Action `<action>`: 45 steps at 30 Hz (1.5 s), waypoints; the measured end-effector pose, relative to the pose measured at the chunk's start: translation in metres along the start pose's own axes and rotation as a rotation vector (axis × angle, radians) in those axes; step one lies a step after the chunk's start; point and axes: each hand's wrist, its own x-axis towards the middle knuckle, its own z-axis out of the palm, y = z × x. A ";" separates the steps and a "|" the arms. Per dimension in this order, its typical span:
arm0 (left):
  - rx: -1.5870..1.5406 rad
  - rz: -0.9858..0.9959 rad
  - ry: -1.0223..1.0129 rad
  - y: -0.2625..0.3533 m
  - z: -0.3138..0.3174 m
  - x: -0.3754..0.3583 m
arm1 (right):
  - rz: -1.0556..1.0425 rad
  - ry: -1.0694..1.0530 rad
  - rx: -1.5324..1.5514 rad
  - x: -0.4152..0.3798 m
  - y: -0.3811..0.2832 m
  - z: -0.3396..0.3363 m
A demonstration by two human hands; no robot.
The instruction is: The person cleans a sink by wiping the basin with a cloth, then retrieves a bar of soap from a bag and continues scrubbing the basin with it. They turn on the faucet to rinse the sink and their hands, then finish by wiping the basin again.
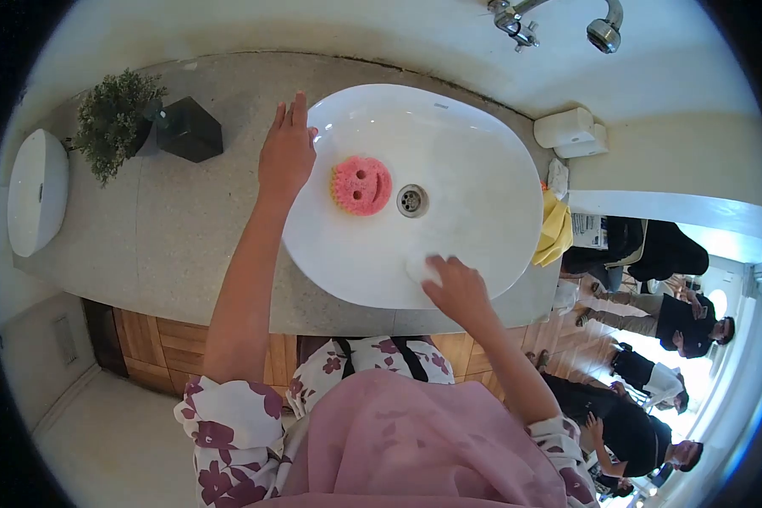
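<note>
An oval white sink sits on the grey counter in front of me. My left hand lies at its left rim, fingers stretched out and holding nothing. Inside the basin is a round pink sponge with a smiley face cut into it and a yellowish edge, left of the metal drain. My right hand is over the near part of the basin, fingers curled down on a small white wiping piece. That piece is blurred and partly hidden by the fingers, so I cannot tell its exact kind.
A dark square container and a potted plant stand at the left, beside another white basin. A chrome tap is on the back wall. Paper rolls and a yellow cloth lie right. Several people stand farther right.
</note>
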 end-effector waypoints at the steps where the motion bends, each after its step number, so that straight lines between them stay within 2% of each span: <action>1: 0.000 0.001 0.001 0.001 -0.001 0.000 | 0.001 0.001 0.000 0.014 0.001 0.009; 3: -0.020 -0.008 0.007 0.003 -0.004 -0.001 | -0.009 0.223 0.081 0.049 0.001 0.018; 7: -0.015 0.014 0.036 -0.001 0.003 0.000 | -0.017 0.203 0.098 0.038 0.006 0.010; 9: -0.008 0.005 0.035 -0.001 0.001 -0.002 | -0.081 0.042 0.026 0.005 0.010 0.001; 13: -0.010 -0.002 -0.024 -0.002 0.002 0.001 | -0.039 0.030 -0.004 -0.004 0.002 0.003; 15: 0.001 0.017 0.025 -0.001 0.001 0.000 | -0.016 0.248 0.015 0.029 0.000 0.020; 18: -0.004 0.030 0.038 -0.002 0.001 -0.001 | 0.000 0.270 0.061 0.055 0.000 0.013; 20: -0.010 0.029 0.032 -0.002 0.003 -0.002 | -0.023 0.281 0.030 0.038 0.009 0.011; 22: -0.019 0.004 0.028 0.000 0.001 -0.001 | -0.145 0.135 -0.011 0.007 0.017 0.006; 23: -0.010 -0.004 0.014 0.002 -0.002 0.000 | -0.147 0.131 -0.013 -0.002 0.013 0.003; 26: -0.002 -0.014 -0.014 -0.001 0.000 0.000 | -0.018 0.028 -0.059 -0.008 0.007 0.005; 28: -0.001 -0.010 -0.020 -0.002 0.002 0.000 | -0.040 0.356 -0.013 0.026 0.014 0.031; 32: -0.005 0.018 0.003 -0.004 0.001 -0.004 | 0.041 0.222 -0.058 0.061 0.006 0.013; 33: -0.006 0.014 0.009 -0.002 0.002 -0.001 | 0.048 0.230 -0.057 0.052 0.008 0.011; 35: -0.017 0.003 0.005 0.000 0.002 0.002 | -0.068 0.107 -0.067 0.021 0.017 0.008; 38: -0.015 -0.005 0.008 0.002 -0.003 0.000 | 0.003 -0.006 -0.053 -0.011 0.007 -0.007; 40: -0.014 0.017 0.014 0.005 -0.001 -0.003 | 0.010 0.024 -0.031 0.009 0.009 0.000; 42: -0.032 0.006 -0.011 0.000 -0.001 0.000 | 0.038 0.214 0.063 0.048 0.008 0.006; 45: -0.020 -0.026 -0.042 0.000 0.000 -0.001 | 0.036 0.174 0.014 0.049 0.011 0.005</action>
